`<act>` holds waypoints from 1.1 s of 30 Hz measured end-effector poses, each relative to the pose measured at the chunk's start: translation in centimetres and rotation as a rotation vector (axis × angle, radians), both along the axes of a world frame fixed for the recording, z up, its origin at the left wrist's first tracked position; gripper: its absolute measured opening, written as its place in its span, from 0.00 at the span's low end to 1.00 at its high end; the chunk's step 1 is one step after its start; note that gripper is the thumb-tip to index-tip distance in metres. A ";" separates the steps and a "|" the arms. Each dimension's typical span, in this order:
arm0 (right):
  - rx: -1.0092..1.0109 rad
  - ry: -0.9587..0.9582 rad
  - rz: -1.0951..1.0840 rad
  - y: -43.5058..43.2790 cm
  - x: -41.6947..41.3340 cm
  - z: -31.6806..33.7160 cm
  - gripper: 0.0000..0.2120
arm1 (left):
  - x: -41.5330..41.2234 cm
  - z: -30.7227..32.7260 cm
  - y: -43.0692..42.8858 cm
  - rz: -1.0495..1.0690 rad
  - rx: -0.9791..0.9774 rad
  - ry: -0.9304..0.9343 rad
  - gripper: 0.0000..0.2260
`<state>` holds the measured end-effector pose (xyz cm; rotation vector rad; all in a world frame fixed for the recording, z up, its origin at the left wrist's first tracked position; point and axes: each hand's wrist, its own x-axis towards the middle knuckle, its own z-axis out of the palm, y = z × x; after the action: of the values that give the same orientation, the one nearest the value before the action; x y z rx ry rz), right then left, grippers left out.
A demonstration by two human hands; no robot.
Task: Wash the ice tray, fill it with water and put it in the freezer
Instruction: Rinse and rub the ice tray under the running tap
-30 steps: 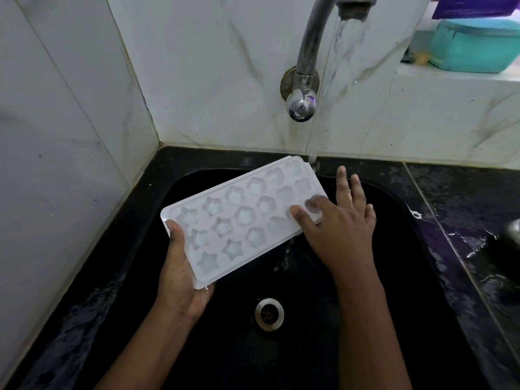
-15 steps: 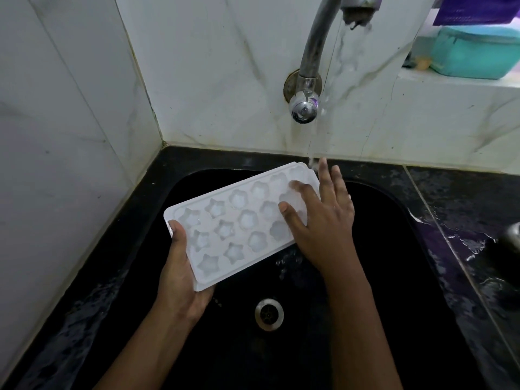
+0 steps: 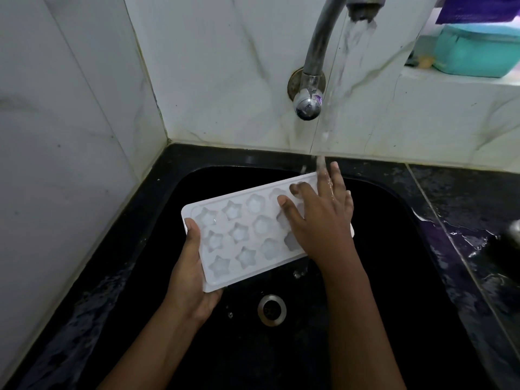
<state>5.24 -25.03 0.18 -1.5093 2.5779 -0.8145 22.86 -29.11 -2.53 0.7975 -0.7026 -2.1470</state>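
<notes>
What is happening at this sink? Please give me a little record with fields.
place: black sink under a wall tap
ice tray: white, star-shaped cups, held over the sink
left hand: grips the tray's near end, thumb on top
right hand: lies flat on the far end, fingers straight
water: running, falling onto that hand's fingers
stage: washing

A teal tub [image 3: 478, 52] sits on a white ledge [image 3: 455, 88] at the far right, with something purple [image 3: 478, 9] just above it. Marbled white tiles [image 3: 225, 66] cover the far and left walls. The black worktop [image 3: 464, 220] on the right is wet. A metal drain ring [image 3: 271, 310] lies near the middle.
</notes>
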 end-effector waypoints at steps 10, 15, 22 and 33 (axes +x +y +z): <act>-0.025 -0.023 0.009 0.1 -0.2 -0.1 0.15 | 0.0 0.1 0.0 0.009 0.001 -0.003 0.30; -0.026 0.030 -0.068 0.7 -0.7 -0.1 0.15 | -0.4 0.2 0.2 -0.010 -0.006 -0.015 0.29; 0.007 -0.009 -0.047 0.7 -0.8 -0.4 0.16 | -1.0 0.0 0.1 -0.017 0.013 -0.012 0.30; -0.041 -0.073 -0.064 1.1 -1.0 -0.5 0.11 | -1.0 -0.2 0.4 -0.014 0.021 -0.008 0.30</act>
<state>4.19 -23.91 -0.31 -1.3859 2.5837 -0.9163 21.82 -28.66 -2.75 0.8151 -0.6927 -2.1679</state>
